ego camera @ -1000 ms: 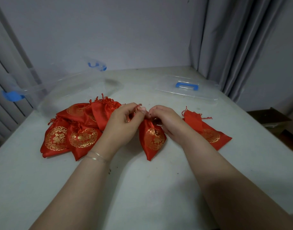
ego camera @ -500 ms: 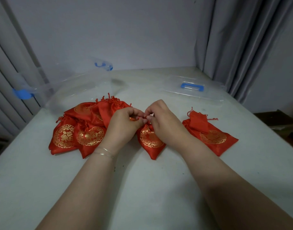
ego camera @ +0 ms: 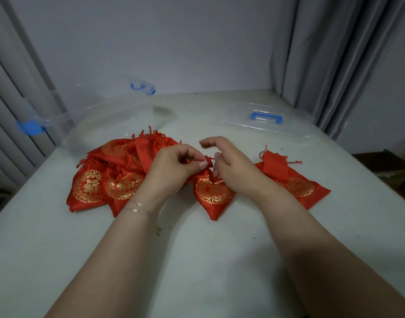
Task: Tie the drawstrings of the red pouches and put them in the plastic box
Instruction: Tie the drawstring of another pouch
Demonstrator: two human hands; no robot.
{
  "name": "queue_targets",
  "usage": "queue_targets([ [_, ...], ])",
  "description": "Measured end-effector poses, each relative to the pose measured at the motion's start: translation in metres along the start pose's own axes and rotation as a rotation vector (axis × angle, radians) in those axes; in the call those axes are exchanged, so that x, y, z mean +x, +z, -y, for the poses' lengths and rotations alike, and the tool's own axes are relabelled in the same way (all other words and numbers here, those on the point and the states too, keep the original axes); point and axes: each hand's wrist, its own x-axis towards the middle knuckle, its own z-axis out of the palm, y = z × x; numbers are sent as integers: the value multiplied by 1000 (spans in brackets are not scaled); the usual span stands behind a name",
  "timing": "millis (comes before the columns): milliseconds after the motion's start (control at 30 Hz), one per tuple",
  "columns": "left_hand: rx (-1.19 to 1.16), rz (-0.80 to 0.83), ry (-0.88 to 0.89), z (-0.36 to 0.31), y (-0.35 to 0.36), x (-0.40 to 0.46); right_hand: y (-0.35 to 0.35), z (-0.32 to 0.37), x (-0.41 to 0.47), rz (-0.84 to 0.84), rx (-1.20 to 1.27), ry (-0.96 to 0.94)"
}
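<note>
Pouch point(ego camera: 214, 196), red satin with gold roundel, lies flat on the table point(ego camera: 197, 260) at centre, neck gathered and turned away from the person. Drawstring point(ego camera: 200, 159), red cord, is pinched at the neck between thumb and forefinger of the left hand point(ego camera: 174, 168), remaining fingers curled. Right hand point(ego camera: 231, 164) sits just right of that pinch, over the pouch's upper right edge; forefinger raised and bent, other fingers curled down toward the neck; whether they grip the cord cannot be told. Left of the pinch and partly behind the left hand: pile point(ego camera: 110, 177) of red pouches, overlapping, tassels toward the far side. Right of the pinch, beyond the right wrist: single pouch point(ego camera: 295, 182), flat, neck open, cords loose. Beyond the pile, far left of the pinch: clear box point(ego camera: 98, 115) with blue clips, holding no pouches. Far right of the pinch: clear lid point(ego camera: 265, 125), blue handle, flat on the table. Thin bracelet point(ego camera: 137, 208) on the left wrist.
</note>
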Motion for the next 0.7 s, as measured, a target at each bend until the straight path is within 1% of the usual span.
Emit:
queue_targets([
  [67,-16,10,8,-1,0,0,2,-2,2,41,21,59],
  [267,-147,-19,7,-4,-4,-1,-6,-1,4,-57,-53,104],
  [367,-178,-32,9,-3,-4,0,-2,-2,4,-69,-41,75],
  [467,-172,-33,15,-2,-4,0,-1,-3,4,-42,88,23],
  [567,-123,25,32,0,-5,1,-2,1,1,63,205,14],
  [633,-88,57,40,1,-5,0,0,3,1,86,172,36],
  [700,-68,55,44,1,-5,0,-1,2,0,69,46,42],
])
